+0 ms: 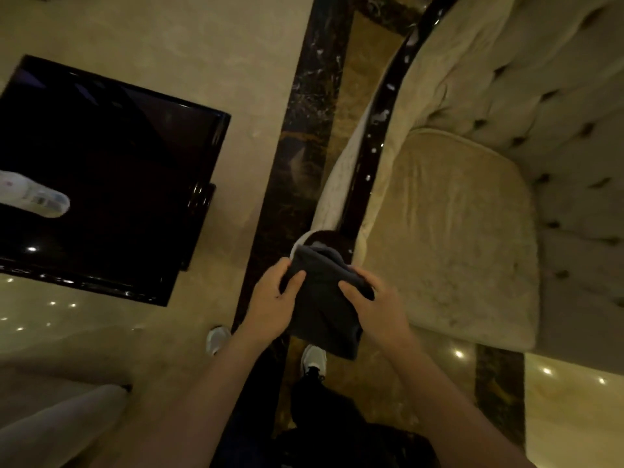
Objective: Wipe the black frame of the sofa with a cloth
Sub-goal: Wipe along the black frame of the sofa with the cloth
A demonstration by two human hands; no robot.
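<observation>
A dark grey cloth point(324, 298) lies folded over the near end of the sofa arm. My left hand point(273, 298) grips its left edge and my right hand point(378, 305) grips its right edge. The glossy black frame point(378, 136) runs along the top of the arm, curving away toward the upper right, with pale specks on it. Its rounded near end point(324, 236) shows just beyond the cloth. The sofa point(472, 214) is cream with a tufted back and a seat cushion, to the right of the frame.
A glossy black low table point(111, 170) stands at the left with a white bottle point(33, 194) lying on it. The marble floor has a dark inlaid strip point(304, 113) between table and sofa. My two white shoes point(314, 359) stand below the cloth. A pale upholstered piece point(50, 427) fills the lower left.
</observation>
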